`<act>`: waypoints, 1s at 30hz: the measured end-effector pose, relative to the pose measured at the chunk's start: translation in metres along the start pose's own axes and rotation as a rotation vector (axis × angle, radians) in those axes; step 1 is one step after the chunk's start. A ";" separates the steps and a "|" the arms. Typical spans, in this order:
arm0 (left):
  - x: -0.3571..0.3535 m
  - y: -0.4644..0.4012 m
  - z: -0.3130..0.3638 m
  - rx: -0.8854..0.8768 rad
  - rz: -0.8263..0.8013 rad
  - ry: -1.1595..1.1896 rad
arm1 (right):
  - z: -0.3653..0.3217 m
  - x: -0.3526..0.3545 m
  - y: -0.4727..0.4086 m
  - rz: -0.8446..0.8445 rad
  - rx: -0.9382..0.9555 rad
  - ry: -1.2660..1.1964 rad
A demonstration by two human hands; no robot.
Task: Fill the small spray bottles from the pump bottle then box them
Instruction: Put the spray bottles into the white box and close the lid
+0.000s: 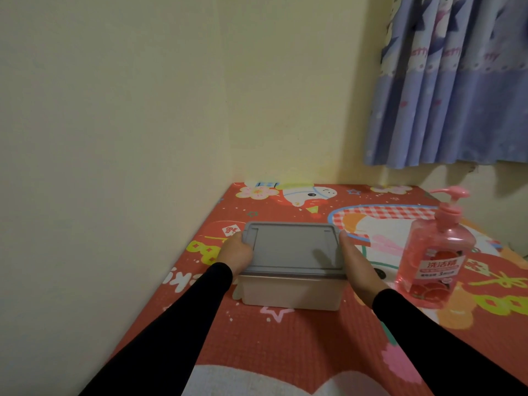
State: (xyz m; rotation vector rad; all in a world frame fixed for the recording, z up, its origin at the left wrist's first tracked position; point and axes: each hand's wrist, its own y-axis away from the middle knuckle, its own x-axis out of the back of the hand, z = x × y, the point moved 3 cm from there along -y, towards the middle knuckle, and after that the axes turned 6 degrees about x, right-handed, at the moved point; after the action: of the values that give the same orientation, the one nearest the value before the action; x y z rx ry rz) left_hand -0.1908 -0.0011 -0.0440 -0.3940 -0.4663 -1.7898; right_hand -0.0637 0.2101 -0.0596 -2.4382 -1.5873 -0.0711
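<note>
Cream wall [143, 110] fills the left and back; blue patterned curtain [457, 81] hangs at upper right. Red cartoon-print mat [271, 338] covers the surface in the corner. Two black sleeves [177, 324] reach in from the bottom edge.

Beige box [290, 292] sits mid-mat, close to the left wall, its grey lid [291, 250] lying flat on top. Pink pump bottle [434, 258] stands upright to the right of the box, apart from it, nozzle pointing left.

Left hand [235, 254] grips the lid's left edge, thumb curled over the top. Right hand [355, 260] lies flat along the lid's right edge, fingers straight, pressing against it.
</note>
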 end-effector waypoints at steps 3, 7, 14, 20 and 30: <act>-0.001 -0.002 -0.003 -0.013 0.024 -0.037 | 0.005 0.000 -0.005 -0.005 0.001 0.168; -0.003 -0.009 -0.002 -0.124 0.064 -0.339 | -0.004 0.003 -0.008 -0.014 0.057 0.647; -0.010 -0.012 0.001 -0.236 0.006 -0.738 | -0.003 0.002 -0.020 -0.239 0.188 1.079; -0.011 -0.009 0.004 -0.213 -0.094 -0.828 | 0.005 0.001 -0.024 -0.345 0.111 1.102; -0.011 -0.010 0.004 -0.176 -0.171 -0.760 | 0.012 -0.001 -0.029 -0.339 0.054 1.035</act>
State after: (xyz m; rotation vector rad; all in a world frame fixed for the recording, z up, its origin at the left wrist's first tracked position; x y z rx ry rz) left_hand -0.1980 0.0124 -0.0467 -1.2045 -0.8881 -1.8081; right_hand -0.0917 0.2235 -0.0665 -1.5538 -1.3805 -1.1096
